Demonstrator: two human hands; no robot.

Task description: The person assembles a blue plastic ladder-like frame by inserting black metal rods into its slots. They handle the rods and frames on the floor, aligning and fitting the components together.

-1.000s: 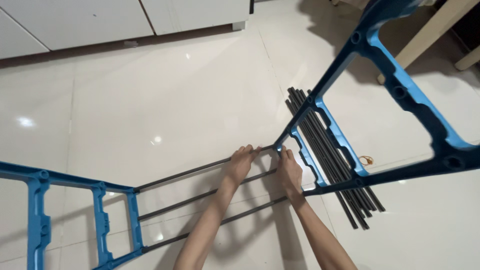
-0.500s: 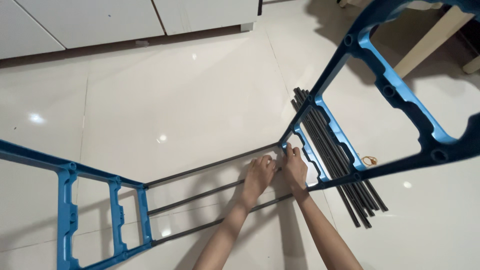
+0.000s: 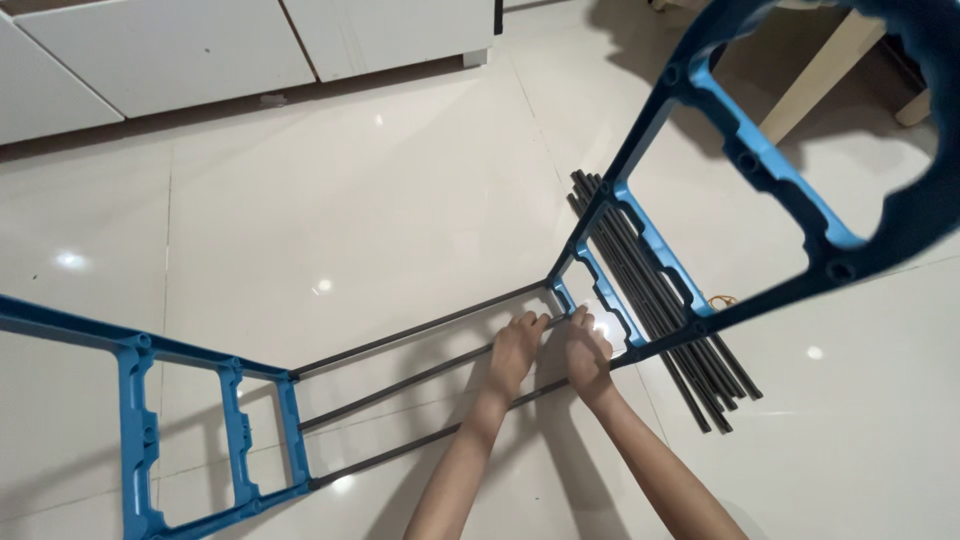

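Both hands meet at the middle black rod (image 3: 440, 372) of a rack that lies partly assembled on the floor (image 3: 380, 200). The left hand (image 3: 517, 350) curls its fingers over the rod near its right end, knuckles up. The right hand (image 3: 586, 355) sits just beside it, touching or nearly touching, its fingers closed around the same rod end where it meets the right blue frame (image 3: 640, 290); whether the tip is seated in the frame's socket I cannot tell.

Three black rods run side by side between two blue plastic side frames. The left blue frame (image 3: 140, 430) stands toward the lower left edge of the view, the rods plugged into its inner post. The right blue frame rises steeply from the hands toward the upper right corner, very close to the camera.

Behind the right frame, a bundle of spare black rods (image 3: 690, 375) lies on the white glossy tiles. White cabinets (image 3: 180, 50) line the far edge of the floor, and a pale wooden leg (image 3: 815, 75) stands at the upper right.
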